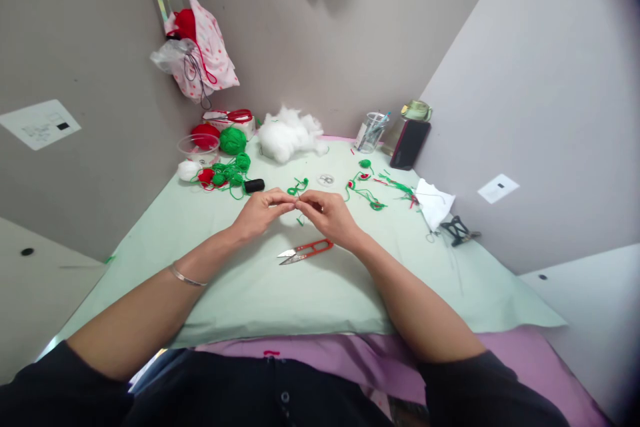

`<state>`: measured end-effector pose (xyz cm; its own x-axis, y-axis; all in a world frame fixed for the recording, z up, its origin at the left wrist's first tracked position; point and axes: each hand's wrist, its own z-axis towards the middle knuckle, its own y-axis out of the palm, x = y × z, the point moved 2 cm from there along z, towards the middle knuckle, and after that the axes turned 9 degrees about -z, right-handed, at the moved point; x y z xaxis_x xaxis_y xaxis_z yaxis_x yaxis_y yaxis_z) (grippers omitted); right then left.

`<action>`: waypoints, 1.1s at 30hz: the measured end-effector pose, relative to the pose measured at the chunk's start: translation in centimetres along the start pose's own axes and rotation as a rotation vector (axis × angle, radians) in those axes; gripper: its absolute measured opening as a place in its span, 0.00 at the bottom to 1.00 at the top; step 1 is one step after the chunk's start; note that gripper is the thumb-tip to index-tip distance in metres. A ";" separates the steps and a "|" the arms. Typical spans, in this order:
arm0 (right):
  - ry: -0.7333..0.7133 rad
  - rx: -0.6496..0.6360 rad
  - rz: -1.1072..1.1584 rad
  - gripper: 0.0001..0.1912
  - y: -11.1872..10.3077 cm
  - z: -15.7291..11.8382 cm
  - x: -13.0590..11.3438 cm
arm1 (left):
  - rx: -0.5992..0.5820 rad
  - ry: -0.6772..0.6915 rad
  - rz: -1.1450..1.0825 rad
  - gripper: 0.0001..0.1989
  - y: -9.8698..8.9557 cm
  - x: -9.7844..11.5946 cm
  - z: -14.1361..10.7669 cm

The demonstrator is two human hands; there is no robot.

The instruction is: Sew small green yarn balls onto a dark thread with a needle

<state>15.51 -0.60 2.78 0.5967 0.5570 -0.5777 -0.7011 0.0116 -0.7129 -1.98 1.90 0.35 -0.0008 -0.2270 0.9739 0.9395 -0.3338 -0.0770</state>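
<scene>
My left hand (260,215) and my right hand (330,215) meet fingertip to fingertip over the middle of the table, both closed in a pinch. Between them is green yarn (299,187), with a small loop or curl showing just beyond the fingers and a short end hanging below. A thin dark sliver stands at the fingertips, too small to name. Close below my right hand lies a pair of red-handled thread snips (315,249), blades apart and pointing left. A black thread spool (255,185) rests near my left hand.
Yarn balls, including a green one (233,141), crowd the back left beside red scissors (240,115). White stuffing (290,135) sits at the back. Green-and-red yarn pieces (370,197), a plastic cup (371,133), a leaning phone (411,144) and a black stand (457,231) are on the right.
</scene>
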 end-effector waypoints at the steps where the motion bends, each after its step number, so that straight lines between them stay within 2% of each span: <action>1: 0.033 0.000 0.019 0.14 -0.2 0.1 0.0 | -0.008 0.009 0.018 0.11 0.0 0.0 0.0; 5: 0.106 -0.004 0.104 0.12 -0.4 0.2 -0.1 | 0.050 0.010 0.049 0.10 -0.2 0.2 -0.1; 9: 0.128 -0.023 0.164 0.12 -0.2 0.4 0.0 | 0.091 -0.034 -0.010 0.14 -0.6 0.2 0.1; 12: 0.145 -0.046 0.172 0.12 -0.2 0.4 0.0 | 0.049 -0.065 -0.138 0.17 -0.6 -0.2 0.3; 16: 0.159 -0.066 0.197 0.13 -0.2 0.4 0.0 | -0.015 -0.087 -0.333 0.16 -0.2 -0.5 0.4; 19: 0.144 -0.075 0.212 0.13 -0.3 0.4 0.0 | 0.046 -0.109 -0.453 0.15 -0.3 -0.2 0.3; 24: 0.165 -0.043 0.251 0.13 -0.6 0.6 0.0 | 0.179 -0.121 -0.654 0.14 -1.6 0.2 0.6; 26: 0.184 -0.034 0.278 0.13 -0.7 0.7 0.1 | 0.195 -0.124 -0.602 0.15 -2.0 0.2 0.7; 29: 0.220 0.013 0.314 0.13 -0.8 0.8 0.6 | 0.167 -0.138 -0.305 0.15 -2.3 -0.2 0.8; 31: 0.236 0.065 0.337 0.13 -0.9 0.8 1.1 | 0.098 -0.156 -0.123 0.16 -2.0 -0.6 0.8; 33: 0.248 0.109 0.348 0.13 -1.0 1.0 1.6 | 0.003 -0.192 -0.097 0.17 -1.6 -0.9 0.8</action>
<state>16.80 1.08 2.96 0.3835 0.3275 -0.8635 -0.9063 -0.0465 -0.4201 -3.24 3.39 -0.25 -0.0263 -0.0152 0.9995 0.9393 -0.3424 0.0195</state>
